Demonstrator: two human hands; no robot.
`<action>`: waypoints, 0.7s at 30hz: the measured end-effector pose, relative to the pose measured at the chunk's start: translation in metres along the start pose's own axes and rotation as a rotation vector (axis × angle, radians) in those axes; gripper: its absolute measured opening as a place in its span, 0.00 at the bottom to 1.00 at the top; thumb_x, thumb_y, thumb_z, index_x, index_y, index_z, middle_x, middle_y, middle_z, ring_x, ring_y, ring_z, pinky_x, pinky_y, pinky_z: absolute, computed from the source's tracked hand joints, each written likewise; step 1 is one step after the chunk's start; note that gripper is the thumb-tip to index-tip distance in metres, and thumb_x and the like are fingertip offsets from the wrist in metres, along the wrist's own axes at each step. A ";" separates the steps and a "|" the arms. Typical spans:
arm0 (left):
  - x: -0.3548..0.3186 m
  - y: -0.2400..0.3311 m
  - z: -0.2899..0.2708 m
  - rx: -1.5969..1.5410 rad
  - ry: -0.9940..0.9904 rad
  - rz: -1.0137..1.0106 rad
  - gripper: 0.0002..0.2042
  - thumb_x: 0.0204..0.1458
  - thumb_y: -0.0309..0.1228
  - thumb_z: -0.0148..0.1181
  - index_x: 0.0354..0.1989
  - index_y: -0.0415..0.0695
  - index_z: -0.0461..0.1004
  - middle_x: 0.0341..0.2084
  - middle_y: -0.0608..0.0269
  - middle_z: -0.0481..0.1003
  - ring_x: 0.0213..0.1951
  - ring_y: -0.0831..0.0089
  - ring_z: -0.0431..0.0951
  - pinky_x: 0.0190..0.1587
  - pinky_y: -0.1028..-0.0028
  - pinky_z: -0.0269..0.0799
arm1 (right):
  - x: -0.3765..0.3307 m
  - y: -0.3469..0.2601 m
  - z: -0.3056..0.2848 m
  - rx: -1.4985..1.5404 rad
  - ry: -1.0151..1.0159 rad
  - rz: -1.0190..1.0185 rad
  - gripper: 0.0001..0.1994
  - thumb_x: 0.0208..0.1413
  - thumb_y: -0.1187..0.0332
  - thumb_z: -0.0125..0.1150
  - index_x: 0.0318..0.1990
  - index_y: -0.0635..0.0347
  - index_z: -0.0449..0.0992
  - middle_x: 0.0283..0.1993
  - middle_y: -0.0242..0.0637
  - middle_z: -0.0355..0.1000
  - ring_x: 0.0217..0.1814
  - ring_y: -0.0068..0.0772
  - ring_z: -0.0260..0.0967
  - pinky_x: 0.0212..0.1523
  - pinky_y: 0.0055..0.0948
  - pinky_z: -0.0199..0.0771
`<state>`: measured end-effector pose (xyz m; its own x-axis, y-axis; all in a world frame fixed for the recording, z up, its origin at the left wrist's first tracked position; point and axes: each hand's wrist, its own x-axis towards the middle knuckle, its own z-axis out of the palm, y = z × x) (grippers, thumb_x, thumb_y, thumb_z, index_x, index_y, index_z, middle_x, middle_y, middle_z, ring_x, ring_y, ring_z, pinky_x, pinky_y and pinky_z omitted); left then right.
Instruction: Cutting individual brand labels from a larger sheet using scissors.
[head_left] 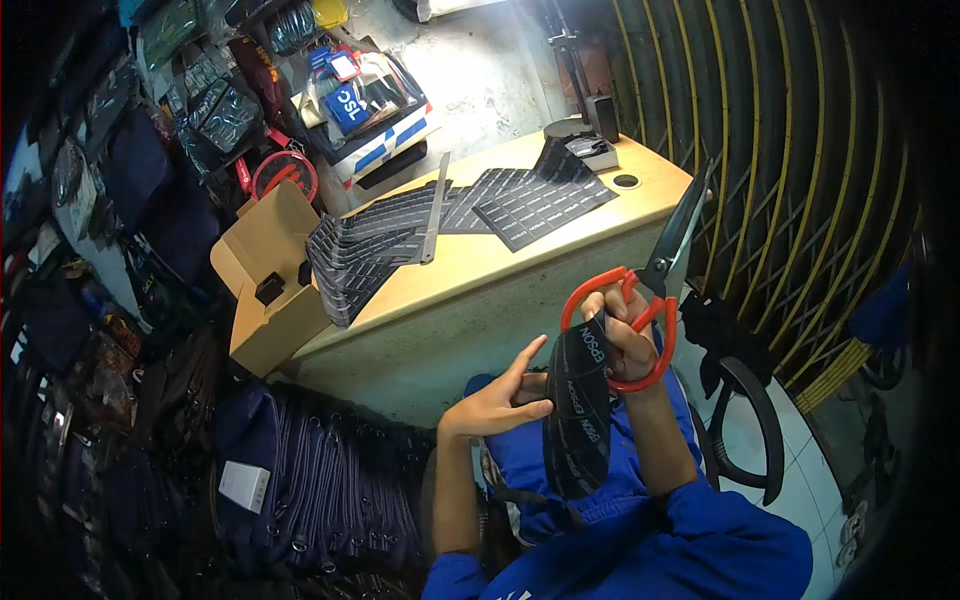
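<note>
My right hand (628,340) is closed in the red handles of large scissors (656,268), whose blades point up and away to the right, slightly apart. The same hand pinches the top of a black printed fabric strip (578,425), which hangs curved over my lap. Beside the strip, my left hand (500,400) is open with thumb and fingers spread. Its fingertips reach the strip's left edge; whether they press on it I cannot tell. More black printed sheets (545,205) lie on the wooden table (480,265), with a metal ruler (436,215) across them.
An open cardboard box (275,310) stands at the table's left end. A lamp stand (575,80) and a small box (592,152) are at the far right. Dark blue bags (310,460) pile up at lower left. A folding gate (760,150) and a black chair armrest (750,430) stand right.
</note>
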<state>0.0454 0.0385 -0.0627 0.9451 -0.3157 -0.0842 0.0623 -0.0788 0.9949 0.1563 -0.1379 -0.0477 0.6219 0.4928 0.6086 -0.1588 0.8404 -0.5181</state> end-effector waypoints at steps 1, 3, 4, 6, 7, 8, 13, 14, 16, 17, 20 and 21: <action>0.006 -0.009 -0.002 -0.038 -0.050 0.039 0.43 0.54 0.31 0.57 0.67 0.45 0.27 0.57 0.43 0.57 0.56 0.63 0.64 0.55 0.68 0.62 | 0.001 0.002 0.000 0.018 -0.029 -0.025 0.11 0.48 0.78 0.53 0.28 0.56 0.55 0.31 0.42 0.69 0.27 0.21 0.67 0.24 0.17 0.67; 0.013 -0.020 -0.001 -0.094 -0.107 0.121 0.44 0.54 0.31 0.57 0.66 0.45 0.26 0.58 0.47 0.58 0.56 0.66 0.64 0.56 0.69 0.61 | 0.002 0.003 0.004 0.035 -0.058 -0.051 0.11 0.48 0.77 0.54 0.28 0.56 0.55 0.31 0.42 0.68 0.28 0.21 0.67 0.25 0.17 0.68; 0.014 -0.021 -0.001 -0.093 -0.107 0.122 0.44 0.54 0.31 0.57 0.66 0.45 0.26 0.58 0.47 0.58 0.56 0.66 0.64 0.56 0.69 0.61 | 0.002 0.002 0.007 0.019 -0.034 -0.050 0.11 0.48 0.78 0.53 0.28 0.56 0.55 0.30 0.41 0.68 0.28 0.21 0.67 0.26 0.18 0.69; 0.014 -0.019 0.002 -0.142 -0.154 0.099 0.45 0.53 0.31 0.59 0.67 0.45 0.27 0.57 0.47 0.59 0.55 0.66 0.65 0.56 0.68 0.61 | 0.002 0.001 0.008 0.003 -0.008 -0.052 0.11 0.48 0.78 0.53 0.28 0.56 0.55 0.30 0.41 0.68 0.29 0.21 0.67 0.28 0.18 0.69; 0.014 -0.017 0.002 -0.176 -0.153 0.104 0.45 0.51 0.26 0.60 0.67 0.45 0.29 0.56 0.47 0.61 0.54 0.66 0.67 0.54 0.69 0.64 | 0.002 0.001 0.006 -0.009 -0.002 -0.055 0.11 0.48 0.78 0.53 0.28 0.56 0.55 0.30 0.41 0.68 0.29 0.21 0.67 0.28 0.18 0.69; 0.013 -0.014 0.000 -0.175 -0.155 0.103 0.45 0.51 0.26 0.60 0.67 0.45 0.29 0.56 0.47 0.61 0.54 0.66 0.67 0.54 0.69 0.64 | 0.002 0.001 0.004 -0.019 0.004 -0.058 0.11 0.48 0.79 0.53 0.28 0.56 0.55 0.30 0.42 0.68 0.30 0.22 0.67 0.29 0.18 0.70; 0.004 -0.001 0.000 -0.103 -0.032 0.146 0.40 0.47 0.14 0.58 0.65 0.39 0.39 0.46 0.53 0.70 0.47 0.72 0.72 0.50 0.73 0.69 | 0.006 -0.001 0.003 -0.095 0.007 -0.098 0.10 0.49 0.79 0.51 0.28 0.57 0.55 0.33 0.43 0.69 0.32 0.22 0.67 0.32 0.17 0.68; 0.002 0.001 -0.001 -0.096 0.058 0.182 0.37 0.47 0.13 0.57 0.64 0.37 0.43 0.46 0.54 0.71 0.47 0.73 0.72 0.51 0.73 0.69 | 0.006 -0.001 0.003 -0.126 0.001 -0.119 0.10 0.49 0.80 0.50 0.28 0.57 0.55 0.33 0.44 0.69 0.33 0.21 0.66 0.32 0.16 0.66; -0.001 -0.001 -0.006 -0.103 0.094 0.234 0.33 0.47 0.13 0.56 0.61 0.35 0.48 0.47 0.53 0.70 0.48 0.71 0.72 0.51 0.72 0.69 | 0.008 -0.001 0.007 -0.172 0.031 -0.135 0.10 0.50 0.80 0.49 0.28 0.57 0.55 0.34 0.44 0.70 0.32 0.20 0.66 0.32 0.15 0.65; -0.005 0.002 -0.006 -0.109 0.209 0.304 0.33 0.47 0.13 0.56 0.61 0.35 0.48 0.46 0.53 0.70 0.47 0.70 0.72 0.50 0.73 0.69 | 0.008 -0.002 0.009 -0.220 0.061 -0.153 0.09 0.50 0.80 0.48 0.28 0.57 0.55 0.34 0.44 0.70 0.31 0.18 0.65 0.32 0.14 0.64; -0.019 0.013 -0.006 -0.130 0.446 0.401 0.30 0.47 0.13 0.56 0.59 0.34 0.53 0.44 0.52 0.72 0.46 0.70 0.73 0.49 0.74 0.70 | 0.006 -0.007 0.005 -0.232 0.152 -0.003 0.10 0.50 0.81 0.48 0.27 0.56 0.56 0.35 0.44 0.71 0.28 0.14 0.63 0.29 0.15 0.62; -0.021 0.015 -0.007 -0.095 0.538 0.471 0.27 0.46 0.13 0.56 0.57 0.33 0.56 0.43 0.52 0.72 0.46 0.70 0.73 0.48 0.75 0.70 | 0.009 -0.003 0.000 -0.278 0.150 -0.070 0.10 0.51 0.80 0.51 0.25 0.56 0.57 0.35 0.45 0.72 0.24 0.11 0.61 0.26 0.15 0.61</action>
<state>0.0286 0.0510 -0.0461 0.9042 0.2149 0.3690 -0.3859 0.0410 0.9216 0.1625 -0.1358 -0.0405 0.7332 0.3796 0.5642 0.0910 0.7675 -0.6346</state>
